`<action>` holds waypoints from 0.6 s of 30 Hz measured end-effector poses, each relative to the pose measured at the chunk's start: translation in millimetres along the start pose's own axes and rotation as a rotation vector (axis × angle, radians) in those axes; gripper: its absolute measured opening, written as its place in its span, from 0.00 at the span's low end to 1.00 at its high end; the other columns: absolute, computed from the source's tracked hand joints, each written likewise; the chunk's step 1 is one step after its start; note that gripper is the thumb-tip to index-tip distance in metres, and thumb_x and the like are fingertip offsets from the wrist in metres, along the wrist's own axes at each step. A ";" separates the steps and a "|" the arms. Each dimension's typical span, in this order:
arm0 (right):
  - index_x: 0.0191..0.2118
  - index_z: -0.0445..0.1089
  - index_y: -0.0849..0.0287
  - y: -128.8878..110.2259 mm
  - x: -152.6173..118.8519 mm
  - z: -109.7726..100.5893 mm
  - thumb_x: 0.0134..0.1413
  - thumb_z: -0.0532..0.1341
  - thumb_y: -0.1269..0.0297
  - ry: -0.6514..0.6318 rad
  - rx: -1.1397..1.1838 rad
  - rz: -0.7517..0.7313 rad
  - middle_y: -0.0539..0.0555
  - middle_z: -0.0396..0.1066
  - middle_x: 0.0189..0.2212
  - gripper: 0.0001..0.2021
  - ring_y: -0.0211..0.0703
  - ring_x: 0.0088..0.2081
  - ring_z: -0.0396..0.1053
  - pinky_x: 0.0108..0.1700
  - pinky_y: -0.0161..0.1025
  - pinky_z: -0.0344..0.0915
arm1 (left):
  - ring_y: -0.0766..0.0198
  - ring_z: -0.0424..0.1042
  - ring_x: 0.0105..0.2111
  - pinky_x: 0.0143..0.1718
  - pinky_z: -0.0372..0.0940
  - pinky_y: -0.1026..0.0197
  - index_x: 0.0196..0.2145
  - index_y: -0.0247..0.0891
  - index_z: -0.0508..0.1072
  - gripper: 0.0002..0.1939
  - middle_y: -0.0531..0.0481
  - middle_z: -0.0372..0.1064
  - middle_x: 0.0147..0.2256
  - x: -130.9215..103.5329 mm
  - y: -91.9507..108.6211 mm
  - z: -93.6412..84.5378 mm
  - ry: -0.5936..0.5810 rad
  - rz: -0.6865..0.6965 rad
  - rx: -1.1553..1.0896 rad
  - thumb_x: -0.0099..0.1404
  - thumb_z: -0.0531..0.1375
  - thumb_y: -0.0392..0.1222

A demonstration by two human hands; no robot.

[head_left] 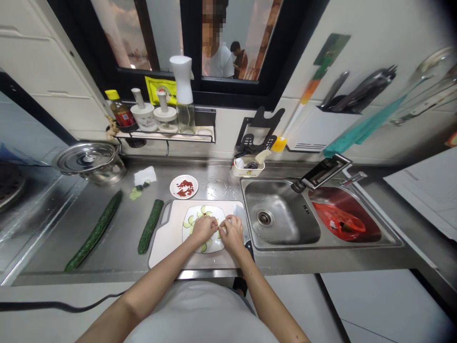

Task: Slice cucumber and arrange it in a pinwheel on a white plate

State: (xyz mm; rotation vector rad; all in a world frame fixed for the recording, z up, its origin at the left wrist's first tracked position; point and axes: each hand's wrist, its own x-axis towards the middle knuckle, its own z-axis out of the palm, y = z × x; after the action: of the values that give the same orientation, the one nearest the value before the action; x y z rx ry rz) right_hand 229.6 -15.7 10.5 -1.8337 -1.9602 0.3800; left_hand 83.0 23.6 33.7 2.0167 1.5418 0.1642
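Observation:
Cucumber slices (pixel 186 221) lie on a white square plate (pixel 214 247), which rests on the pale cutting board (pixel 160 247). My left hand (pixel 205 227) is over the plate's middle, fingers closed around something too small to make out. Close beside it, my right hand (pixel 233 232) has its fingertips pinched at the plate's right side; what they hold, if anything, is hidden. A knife (pixel 249 245) lies along the board's right edge, partly behind my right hand. Behind the board, a small round plate (pixel 184 187) bears red pieces. A cut cucumber (pixel 150 226) lies left of the board.
A whole cucumber (pixel 94 231) and a lidded steel pot (pixel 96 163) are further left. The sink (pixel 282 214) adjoins the board's right side, with a red bag (pixel 339 221) in its second basin. Bottles stand on a wall rack (pixel 167 136). People show in the window.

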 end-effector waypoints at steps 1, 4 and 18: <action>0.33 0.71 0.56 0.7 0.1 -1.3 0.54 0.58 0.64 0.009 0.013 0.004 0.56 0.63 0.45 0.05 0.50 0.49 0.54 0.50 0.46 0.53 | 0.60 0.70 0.40 0.39 0.58 0.62 0.33 0.40 0.75 0.07 0.49 0.74 0.35 -0.3 -0.5 -0.4 0.004 -0.001 -0.003 0.61 0.57 0.40; 0.33 0.71 0.56 3.4 1.4 -6.8 0.54 0.57 0.64 0.053 0.044 0.021 0.56 0.63 0.43 0.06 0.49 0.47 0.55 0.51 0.45 0.54 | 0.60 0.70 0.40 0.39 0.58 0.62 0.33 0.41 0.75 0.06 0.49 0.74 0.35 -1.8 -2.7 -3.2 0.033 0.001 -0.021 0.60 0.57 0.38; 0.34 0.70 0.56 2.1 3.1 0.2 0.53 0.58 0.64 0.010 0.002 0.025 0.56 0.63 0.45 0.04 0.50 0.48 0.54 0.49 0.45 0.54 | 0.60 0.69 0.41 0.42 0.58 0.61 0.33 0.40 0.75 0.05 0.49 0.73 0.36 -0.5 -1.4 -1.5 0.047 -0.004 -0.004 0.60 0.59 0.39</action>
State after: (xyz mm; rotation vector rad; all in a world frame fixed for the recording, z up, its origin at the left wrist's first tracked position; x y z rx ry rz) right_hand 231.3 -12.5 9.7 -1.8573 -1.9315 0.3797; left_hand 81.0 24.0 34.3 2.0192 1.5729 0.2142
